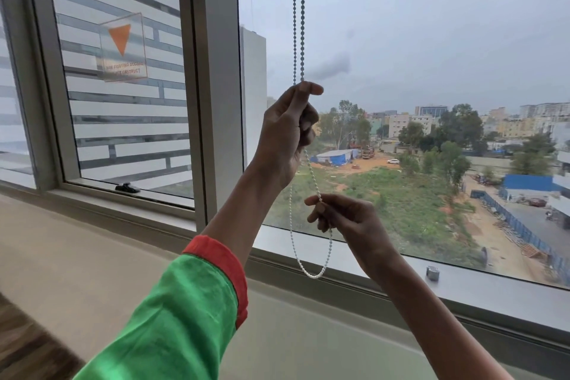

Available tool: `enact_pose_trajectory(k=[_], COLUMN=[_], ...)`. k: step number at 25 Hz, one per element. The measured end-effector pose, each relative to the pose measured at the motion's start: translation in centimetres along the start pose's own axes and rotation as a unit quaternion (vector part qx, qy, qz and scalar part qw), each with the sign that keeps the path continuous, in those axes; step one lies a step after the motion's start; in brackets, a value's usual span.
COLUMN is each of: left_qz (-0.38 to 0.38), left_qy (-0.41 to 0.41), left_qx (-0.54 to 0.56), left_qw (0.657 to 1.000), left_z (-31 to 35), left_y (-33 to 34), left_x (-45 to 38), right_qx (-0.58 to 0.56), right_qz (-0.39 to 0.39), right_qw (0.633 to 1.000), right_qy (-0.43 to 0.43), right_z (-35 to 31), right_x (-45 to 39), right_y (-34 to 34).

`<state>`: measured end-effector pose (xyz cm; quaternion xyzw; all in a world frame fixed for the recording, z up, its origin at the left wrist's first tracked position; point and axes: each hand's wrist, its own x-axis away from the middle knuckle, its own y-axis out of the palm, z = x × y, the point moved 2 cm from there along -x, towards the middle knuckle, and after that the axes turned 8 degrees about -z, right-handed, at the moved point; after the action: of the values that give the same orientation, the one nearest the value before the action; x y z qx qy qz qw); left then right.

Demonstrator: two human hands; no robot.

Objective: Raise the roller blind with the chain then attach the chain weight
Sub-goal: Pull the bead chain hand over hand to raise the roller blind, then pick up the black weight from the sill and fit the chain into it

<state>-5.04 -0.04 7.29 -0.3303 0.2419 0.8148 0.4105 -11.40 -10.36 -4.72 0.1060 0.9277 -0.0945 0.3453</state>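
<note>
A white bead chain [298, 15] hangs as two strands from above the frame in front of the right window pane. My left hand [285, 133] is raised and closed around both strands. Below it the chain forms a loop [311, 275] that ends just above the sill. My right hand [348, 222] pinches the loop's right strand between thumb and fingers. A small metal chain weight [432, 272] stands on the grey window ledge, to the right of both hands and apart from the chain. The blind itself is out of view.
A thick grey mullion [216, 86] separates the right pane from a left pane with an orange-triangle sticker [121, 46]. A black window latch [127, 187] sits on the left frame. The beige sill [123, 256] runs below the windows.
</note>
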Motion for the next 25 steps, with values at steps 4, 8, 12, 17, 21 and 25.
enact_pose_trajectory(k=[4, 8, 12, 17, 21, 25], left_qz=[0.007, 0.005, 0.019, 0.095, 0.126, 0.163], left_qy=[-0.04, -0.07, -0.112, -0.124, -0.147, -0.186], left_qx=[-0.058, -0.078, -0.123, -0.285, -0.341, -0.32], left_qw=[0.997, 0.995, 0.986, 0.946, 0.92, 0.915], left_z=[-2.5, -4.8, -7.9, -11.3, -13.9, -16.1], left_y=[-0.7, -1.0, -1.5, -2.5, -3.2, -3.5], left_x=[1.4, 2.5, 4.5, 7.3, 9.5, 11.4], right_qx=[-0.021, -0.005, 0.026, 0.18, 0.271, 0.364], right_qz=[0.015, 0.024, 0.062, 0.182, 0.209, 0.195], right_qw=[0.999, 0.999, 0.997, 0.961, 0.925, 0.889], right_qy=[0.027, 0.035, 0.049, 0.103, 0.167, 0.196], right_z=[0.3, 0.8, 1.5, 4.1, 7.3, 10.4], right_x=[0.6, 1.0, 1.5, 3.8, 5.5, 6.3], right_y=[-0.5, -0.8, -2.2, -7.1, -10.6, -12.6])
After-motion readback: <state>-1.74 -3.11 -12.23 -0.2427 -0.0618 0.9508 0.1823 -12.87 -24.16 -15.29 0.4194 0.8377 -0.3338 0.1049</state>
